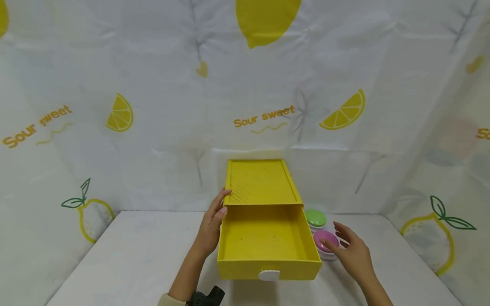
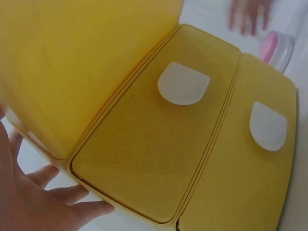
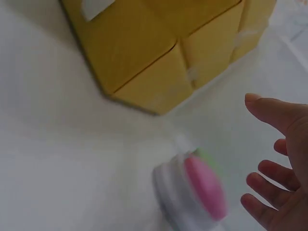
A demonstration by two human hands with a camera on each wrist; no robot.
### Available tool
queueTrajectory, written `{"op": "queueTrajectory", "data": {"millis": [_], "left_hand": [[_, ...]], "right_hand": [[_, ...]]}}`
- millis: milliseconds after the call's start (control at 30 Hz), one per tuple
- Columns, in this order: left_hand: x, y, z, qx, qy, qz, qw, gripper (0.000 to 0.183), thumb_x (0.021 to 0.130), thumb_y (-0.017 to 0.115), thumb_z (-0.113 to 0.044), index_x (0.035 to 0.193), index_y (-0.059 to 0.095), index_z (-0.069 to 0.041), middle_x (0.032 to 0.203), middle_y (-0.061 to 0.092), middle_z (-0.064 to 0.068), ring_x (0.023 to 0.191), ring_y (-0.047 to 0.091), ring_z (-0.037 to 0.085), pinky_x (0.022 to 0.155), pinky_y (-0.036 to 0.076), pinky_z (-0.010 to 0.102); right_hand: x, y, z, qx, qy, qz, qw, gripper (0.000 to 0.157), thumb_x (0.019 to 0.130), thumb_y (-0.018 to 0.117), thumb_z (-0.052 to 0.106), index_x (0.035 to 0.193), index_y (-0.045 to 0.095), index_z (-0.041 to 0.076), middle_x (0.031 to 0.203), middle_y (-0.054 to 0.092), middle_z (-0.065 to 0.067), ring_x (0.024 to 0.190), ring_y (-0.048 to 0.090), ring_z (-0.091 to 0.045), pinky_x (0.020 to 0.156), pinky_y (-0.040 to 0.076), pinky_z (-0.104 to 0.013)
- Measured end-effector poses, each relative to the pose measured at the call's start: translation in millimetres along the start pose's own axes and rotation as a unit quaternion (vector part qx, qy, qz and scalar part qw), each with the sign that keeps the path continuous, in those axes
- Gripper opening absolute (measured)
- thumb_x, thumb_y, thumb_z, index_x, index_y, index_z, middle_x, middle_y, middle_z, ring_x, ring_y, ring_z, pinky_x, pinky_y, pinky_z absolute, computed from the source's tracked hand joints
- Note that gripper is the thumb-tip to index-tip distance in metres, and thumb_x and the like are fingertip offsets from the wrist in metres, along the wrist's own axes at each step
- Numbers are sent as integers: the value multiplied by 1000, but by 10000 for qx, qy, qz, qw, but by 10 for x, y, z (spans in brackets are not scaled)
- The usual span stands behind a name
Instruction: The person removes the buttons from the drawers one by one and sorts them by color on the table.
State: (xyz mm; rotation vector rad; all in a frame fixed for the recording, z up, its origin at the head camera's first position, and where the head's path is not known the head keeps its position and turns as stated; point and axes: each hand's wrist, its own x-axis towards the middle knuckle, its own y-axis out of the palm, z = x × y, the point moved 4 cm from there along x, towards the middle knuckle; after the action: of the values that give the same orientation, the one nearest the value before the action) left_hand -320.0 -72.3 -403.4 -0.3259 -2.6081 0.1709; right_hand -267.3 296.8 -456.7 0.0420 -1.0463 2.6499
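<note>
A yellow plastic drawer cabinet stands against the back wall. Its top drawer is pulled far out and nothing lies inside; a white tab handle is on its front. In the left wrist view two lower drawer fronts sit closed, each with a white handle. My left hand rests against the cabinet's left side, fingers extended along it. My right hand is beside a round jar with a pink lid, fingers spread, holding nothing. In the right wrist view a gap separates this hand from the jar.
A second round jar with a green lid stands behind the pink one, close to the cabinet's right side. The white tabletop meets lemon-printed sheets at the back and sides. A black wrist device is on my left arm.
</note>
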Motion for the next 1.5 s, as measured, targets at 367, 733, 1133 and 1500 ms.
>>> {"op": "queueTrajectory", "data": {"millis": [367,733,1133,1500], "left_hand": [[17,-8,-6,0,1,-14,10000,47,108,36,-27,154,38,-25,171,16,8,157,19,35,122,27,65],[75,15,13,-74,30,55,10000,47,109,34,-26,155,36,-24,171,15,8,157,18,37,122,25,65],[42,46,25,-72,-41,22,10000,47,109,33,-26,156,36,-25,171,15,9,156,21,39,121,27,65],[5,27,21,-96,-113,-81,9999,46,109,35,-29,154,38,-28,171,17,5,157,22,34,122,28,63]], "right_hand": [[-680,-621,1131,405,-1249,-1184,9842,43,91,78,28,131,66,20,104,73,5,86,62,11,76,51,-2],[-1143,-249,1512,621,-2360,734,9670,23,84,83,21,106,76,16,83,77,8,64,67,2,56,58,-18],[-1202,32,1590,486,-3873,1007,9151,33,87,80,23,120,76,18,101,80,7,77,68,5,64,57,-12],[-1304,150,1727,-298,-3985,-1076,9103,27,66,94,21,82,74,28,74,70,24,62,57,15,59,48,-2]]}}
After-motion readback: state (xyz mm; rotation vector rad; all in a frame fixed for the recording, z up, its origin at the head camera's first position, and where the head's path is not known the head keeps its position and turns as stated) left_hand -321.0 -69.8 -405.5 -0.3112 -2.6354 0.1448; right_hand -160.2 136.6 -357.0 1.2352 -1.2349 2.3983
